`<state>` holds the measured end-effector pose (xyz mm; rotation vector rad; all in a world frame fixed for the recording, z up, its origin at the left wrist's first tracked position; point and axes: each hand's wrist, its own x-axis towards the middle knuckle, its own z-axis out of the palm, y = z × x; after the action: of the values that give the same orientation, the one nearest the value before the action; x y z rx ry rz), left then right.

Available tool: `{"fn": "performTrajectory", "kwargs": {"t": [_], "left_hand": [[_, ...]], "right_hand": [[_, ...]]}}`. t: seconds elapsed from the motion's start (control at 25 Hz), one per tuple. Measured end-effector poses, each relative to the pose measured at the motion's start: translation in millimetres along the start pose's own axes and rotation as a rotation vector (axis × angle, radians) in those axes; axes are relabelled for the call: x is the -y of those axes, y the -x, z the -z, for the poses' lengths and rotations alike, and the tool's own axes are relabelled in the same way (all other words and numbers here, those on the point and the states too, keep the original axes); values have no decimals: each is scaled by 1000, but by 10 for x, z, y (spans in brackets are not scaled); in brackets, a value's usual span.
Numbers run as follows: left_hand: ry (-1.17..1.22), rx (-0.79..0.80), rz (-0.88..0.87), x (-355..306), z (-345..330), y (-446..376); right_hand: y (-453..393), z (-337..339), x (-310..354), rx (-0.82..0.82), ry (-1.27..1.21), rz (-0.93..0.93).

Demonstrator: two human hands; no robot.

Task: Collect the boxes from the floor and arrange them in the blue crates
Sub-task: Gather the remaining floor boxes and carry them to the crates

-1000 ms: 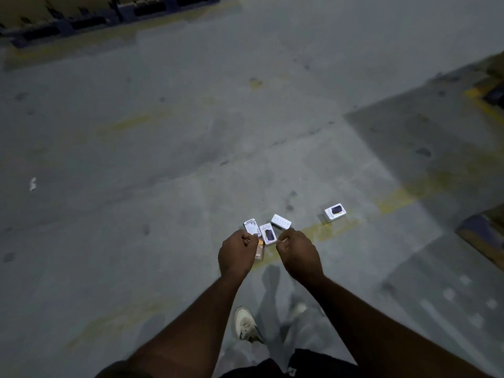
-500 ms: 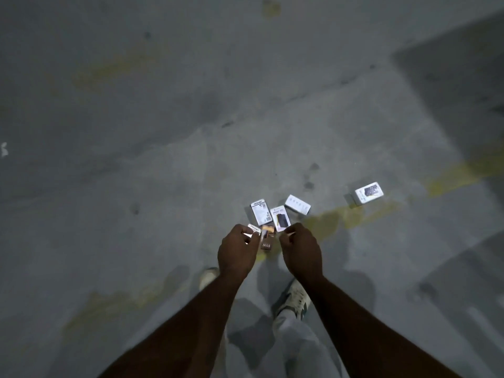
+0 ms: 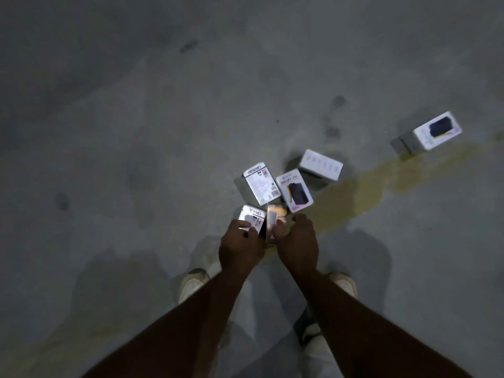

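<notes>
Below, both hands [image 3: 268,242] reach glossy rectangular cardboard boxes [image 3: 278,186] on rough concrete floor [image 3: 136,132].

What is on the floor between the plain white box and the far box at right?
Head view: only bare floor between plain white box and far box.

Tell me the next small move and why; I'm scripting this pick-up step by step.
Probably close each hand on the box under it and lift. The left hand rests on a white box, the right hand on a brown box, and neither is clearly gripped yet. Four more boxes lie beyond; no crate is in view.
</notes>
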<state>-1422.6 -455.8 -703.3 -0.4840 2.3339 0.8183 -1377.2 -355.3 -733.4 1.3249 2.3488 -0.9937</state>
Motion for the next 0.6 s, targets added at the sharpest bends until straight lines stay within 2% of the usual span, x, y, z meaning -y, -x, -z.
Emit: {"fn": "performTrajectory", "kwargs": {"t": [0.16, 0.4, 0.52, 0.6], "left_hand": [[53, 52, 15, 349, -252, -418], [145, 109, 32, 319, -434, -638], [172, 111, 15, 297, -438, -656], [285, 110, 84, 281, -399, -634]], "right_hand": [[-316, -642, -175, 48, 240, -46], [-452, -773, -235, 73, 66, -192], [-334, -643, -236, 22, -10, -247], [-166, -481, -221, -19, -66, -268]]}}
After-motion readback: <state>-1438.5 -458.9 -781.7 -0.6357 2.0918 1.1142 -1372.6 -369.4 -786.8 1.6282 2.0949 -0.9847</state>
